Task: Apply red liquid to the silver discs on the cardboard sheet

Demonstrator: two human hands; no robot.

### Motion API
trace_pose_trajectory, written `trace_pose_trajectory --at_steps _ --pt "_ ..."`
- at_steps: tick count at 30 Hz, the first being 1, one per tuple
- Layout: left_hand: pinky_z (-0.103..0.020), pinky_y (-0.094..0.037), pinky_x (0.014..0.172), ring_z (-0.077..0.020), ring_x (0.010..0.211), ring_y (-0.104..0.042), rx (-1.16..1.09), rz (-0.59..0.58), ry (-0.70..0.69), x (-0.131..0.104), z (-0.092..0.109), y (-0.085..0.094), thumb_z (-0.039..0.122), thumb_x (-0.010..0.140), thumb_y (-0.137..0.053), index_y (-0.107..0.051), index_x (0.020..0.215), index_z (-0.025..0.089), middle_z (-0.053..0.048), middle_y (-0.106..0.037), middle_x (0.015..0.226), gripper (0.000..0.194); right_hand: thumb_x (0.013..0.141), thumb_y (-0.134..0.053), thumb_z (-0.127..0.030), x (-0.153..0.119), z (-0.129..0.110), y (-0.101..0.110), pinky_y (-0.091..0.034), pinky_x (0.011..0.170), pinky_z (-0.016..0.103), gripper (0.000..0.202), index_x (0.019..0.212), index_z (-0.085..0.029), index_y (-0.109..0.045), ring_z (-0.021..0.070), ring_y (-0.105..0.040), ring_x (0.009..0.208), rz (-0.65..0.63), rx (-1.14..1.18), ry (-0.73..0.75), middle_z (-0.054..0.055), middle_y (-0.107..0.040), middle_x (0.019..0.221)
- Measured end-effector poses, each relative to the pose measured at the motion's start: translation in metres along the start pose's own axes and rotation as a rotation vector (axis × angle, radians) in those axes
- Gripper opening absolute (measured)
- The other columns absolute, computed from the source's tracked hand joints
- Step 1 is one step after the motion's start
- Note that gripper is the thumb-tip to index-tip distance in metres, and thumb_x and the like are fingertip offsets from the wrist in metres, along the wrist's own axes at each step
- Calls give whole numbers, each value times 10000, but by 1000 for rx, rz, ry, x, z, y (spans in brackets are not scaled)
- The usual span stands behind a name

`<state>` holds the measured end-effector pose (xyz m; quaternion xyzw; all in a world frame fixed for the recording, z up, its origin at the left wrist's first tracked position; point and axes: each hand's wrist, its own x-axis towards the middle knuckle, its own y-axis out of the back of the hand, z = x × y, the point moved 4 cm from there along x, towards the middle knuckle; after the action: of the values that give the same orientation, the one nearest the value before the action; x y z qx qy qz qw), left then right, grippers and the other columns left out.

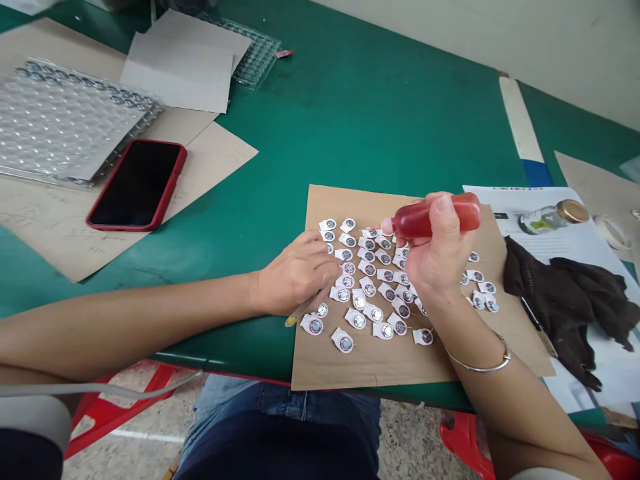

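My right hand (440, 257) is wrapped round a red squeeze bottle (435, 217), held tilted with its pale nozzle pointing left over the small pieces. My left hand (307, 273) is closed round a thin stick-like tool (306, 307) with a yellow end, at the left side of the brown cardboard (340, 373). Several small white tabs with round silvery discs (343, 340) lie spread in loose rows on the cardboard, between and below the hands. A smaller group of the same pieces (486, 287) lies to the right of my right wrist. The tip of the tool is hidden.
A red-cased phone (137, 185), cardboard sheets and clear bubbled plastic trays (65, 127) lie at the left of the green table (390, 113). At the right are a gold-lidded jar (553, 215), dark cloth (560, 293), a pen and printed paper.
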<state>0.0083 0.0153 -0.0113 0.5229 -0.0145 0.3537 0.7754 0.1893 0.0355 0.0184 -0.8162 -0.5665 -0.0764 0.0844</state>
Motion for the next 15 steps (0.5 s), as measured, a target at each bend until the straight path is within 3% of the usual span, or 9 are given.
trace_pose_trajectory --at_steps 5,9,15 --pt "-373 -396 765 -162 653 -517 30 30 -44 0 3 -1 197 786 -513 -503 649 224 -6 -579 613 141 794 -491 -440 -2 -2 0 -390 368 270 176 817 -266 -480 155 -631 546 -9 20 23 -11 -573 662" --pt "-353 -395 753 -145 657 -508 120 79 -119 -1 4 -1 170 806 -477 -493 678 187 2 -566 605 130 800 -495 -430 -3 -2 -1 -500 477 324 186 843 -249 -482 169 -652 574 -7 11 49 -10 -598 673" --pt "-336 -390 738 -136 649 -492 211 89 -139 -1 4 -2 143 796 -473 -485 659 175 6 -554 586 142 816 -489 -389 -3 0 0 -515 493 318 154 846 -238 -494 165 -660 582 -14 9 108 -9 -585 698"
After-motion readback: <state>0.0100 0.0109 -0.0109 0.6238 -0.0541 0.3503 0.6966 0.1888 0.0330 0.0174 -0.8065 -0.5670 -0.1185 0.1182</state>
